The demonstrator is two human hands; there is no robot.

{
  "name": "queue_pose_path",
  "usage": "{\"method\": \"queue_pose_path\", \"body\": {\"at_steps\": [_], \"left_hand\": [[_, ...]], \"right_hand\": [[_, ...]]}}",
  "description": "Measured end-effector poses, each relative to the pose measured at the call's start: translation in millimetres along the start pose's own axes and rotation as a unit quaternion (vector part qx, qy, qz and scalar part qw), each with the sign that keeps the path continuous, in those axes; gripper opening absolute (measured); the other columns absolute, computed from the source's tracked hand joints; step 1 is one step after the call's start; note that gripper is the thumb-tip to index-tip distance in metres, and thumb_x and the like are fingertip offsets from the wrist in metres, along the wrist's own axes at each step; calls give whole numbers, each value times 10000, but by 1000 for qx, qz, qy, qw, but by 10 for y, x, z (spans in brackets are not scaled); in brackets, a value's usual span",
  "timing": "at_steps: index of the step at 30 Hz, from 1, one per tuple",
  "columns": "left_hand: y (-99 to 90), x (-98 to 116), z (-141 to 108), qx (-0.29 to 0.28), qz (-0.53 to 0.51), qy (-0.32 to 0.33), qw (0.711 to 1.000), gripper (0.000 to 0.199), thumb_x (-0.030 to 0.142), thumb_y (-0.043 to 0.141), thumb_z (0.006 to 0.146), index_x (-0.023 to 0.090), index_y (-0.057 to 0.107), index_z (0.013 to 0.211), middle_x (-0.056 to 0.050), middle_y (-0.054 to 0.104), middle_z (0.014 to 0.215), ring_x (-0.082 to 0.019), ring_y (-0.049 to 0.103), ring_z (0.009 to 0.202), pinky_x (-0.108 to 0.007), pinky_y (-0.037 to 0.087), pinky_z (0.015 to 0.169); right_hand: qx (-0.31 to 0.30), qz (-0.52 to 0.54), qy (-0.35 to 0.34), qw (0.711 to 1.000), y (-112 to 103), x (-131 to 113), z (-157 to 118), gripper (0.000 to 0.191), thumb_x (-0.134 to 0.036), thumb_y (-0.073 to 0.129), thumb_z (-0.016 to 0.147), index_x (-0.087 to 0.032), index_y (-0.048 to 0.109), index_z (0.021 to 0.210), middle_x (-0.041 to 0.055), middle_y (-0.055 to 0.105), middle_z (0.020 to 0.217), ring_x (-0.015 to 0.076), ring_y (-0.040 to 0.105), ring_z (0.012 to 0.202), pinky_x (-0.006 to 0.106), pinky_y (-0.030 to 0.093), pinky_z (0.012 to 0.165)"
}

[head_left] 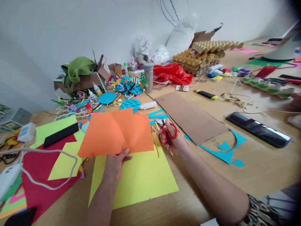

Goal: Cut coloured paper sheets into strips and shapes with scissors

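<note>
My left hand (pixel 119 160) pinches the near edge of an orange sheet of paper (pixel 113 131), thumb on top and fingers beneath. The sheet is held up over a yellow sheet (pixel 143 179) lying on the table, and a notch shows at its far right corner. In my right hand (pixel 171 138) are red-handled scissors (pixel 168 133), just right of the orange sheet and apart from it. Their blades point away from me; whether they are parted is hard to make out. A thin orange strip (pixel 155 146) lies by the sheet's right edge.
Brown cardboard (pixel 190 116) lies to the right, with blue paper scraps (pixel 221 153) and a black glossy case (pixel 258 129) beyond. Glue bottles (pixel 148 105), a grey tumbler (pixel 148 77) and egg trays (pixel 199 56) stand farther back. A white cable (pixel 70 153) loops at left over red paper (pixel 44 169).
</note>
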State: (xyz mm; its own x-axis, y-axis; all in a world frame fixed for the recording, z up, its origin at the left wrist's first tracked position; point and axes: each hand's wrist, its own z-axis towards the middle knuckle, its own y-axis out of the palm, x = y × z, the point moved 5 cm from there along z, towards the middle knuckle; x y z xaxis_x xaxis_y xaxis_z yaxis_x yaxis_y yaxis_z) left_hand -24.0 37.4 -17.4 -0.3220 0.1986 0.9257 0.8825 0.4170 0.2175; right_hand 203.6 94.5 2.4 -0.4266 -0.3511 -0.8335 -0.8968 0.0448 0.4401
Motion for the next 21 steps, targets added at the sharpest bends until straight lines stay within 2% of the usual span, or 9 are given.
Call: {"method": "queue_pose_path", "body": {"at_steps": [4, 6, 7, 9, 11, 13, 14, 17, 21], "left_hand": [[-44, 38, 22, 34, -34, 30, 998, 519, 81, 780, 530, 222, 619, 1003, -25, 591, 1011, -134, 603, 755, -228, 561, 490], [-50, 48, 26, 46, -47, 36, 997, 506, 72, 776, 529, 221, 629, 990, -27, 595, 1018, -133, 607, 753, -227, 562, 492], [-53, 52, 27, 52, -53, 38, 997, 498, 67, 775, 526, 218, 634, 979, -27, 597, 1019, -132, 608, 747, -225, 561, 491], [-59, 64, 24, 63, -63, 46, 995, 496, 57, 776, 517, 217, 639, 966, -24, 602, 1018, -128, 612, 742, -218, 559, 492], [-65, 70, 22, 71, -74, 49, 994, 499, 49, 779, 505, 215, 641, 956, -17, 608, 997, -124, 616, 733, -211, 557, 493], [-70, 68, 22, 76, -83, 46, 993, 488, 43, 780, 496, 206, 644, 935, -12, 616, 962, -119, 618, 712, -205, 554, 492], [-71, 64, 22, 79, -85, 42, 992, 474, 41, 780, 495, 200, 646, 921, -10, 619, 942, -116, 618, 697, -205, 554, 489], [-64, 58, 23, 76, -83, 38, 993, 446, 39, 771, 510, 193, 647, 910, -12, 623, 938, -113, 620, 687, -210, 559, 496], [-49, 64, 7, 62, -80, 39, 994, 451, 41, 756, 541, 202, 639, 945, -13, 629, 967, -113, 624, 690, -219, 564, 497]], "right_hand": [[95, -17, -125, 988, -140, -197, -36, 508, -684, 447, 775, -188, 536, 706, -42, 445, 443, 85, 377, 385, 186, 220, 327], [112, -113, -156, 975, -170, -268, -53, 472, -653, 472, 780, -190, 535, 707, -37, 462, 464, 90, 386, 402, 203, 255, 366], [114, -193, -170, 960, -164, -294, -60, 443, -624, 515, 768, -189, 530, 689, -34, 470, 475, 92, 391, 414, 212, 265, 389], [114, -385, -196, 895, -113, -302, -74, 364, -534, 605, 737, -187, 523, 661, -27, 491, 505, 99, 411, 447, 226, 269, 433], [105, -554, -201, 801, -31, -234, -81, 257, -422, 625, 743, -189, 530, 688, -16, 532, 554, 111, 446, 483, 232, 264, 464], [83, -660, -189, 723, 45, -121, -77, 144, -327, 584, 774, -191, 542, 749, 6, 588, 626, 129, 499, 528, 238, 266, 485], [68, -688, -180, 699, 72, -67, -73, 102, -289, 568, 781, -190, 544, 771, 21, 611, 665, 139, 527, 556, 241, 269, 494], [56, -720, -169, 671, 73, -19, -61, 41, -224, 545, 783, -186, 542, 799, 62, 646, 758, 172, 579, 640, 255, 269, 520], [104, -742, -150, 645, -69, -152, -35, 58, -239, 507, 812, -190, 537, 811, 90, 661, 793, 207, 604, 696, 267, 259, 524]]}}
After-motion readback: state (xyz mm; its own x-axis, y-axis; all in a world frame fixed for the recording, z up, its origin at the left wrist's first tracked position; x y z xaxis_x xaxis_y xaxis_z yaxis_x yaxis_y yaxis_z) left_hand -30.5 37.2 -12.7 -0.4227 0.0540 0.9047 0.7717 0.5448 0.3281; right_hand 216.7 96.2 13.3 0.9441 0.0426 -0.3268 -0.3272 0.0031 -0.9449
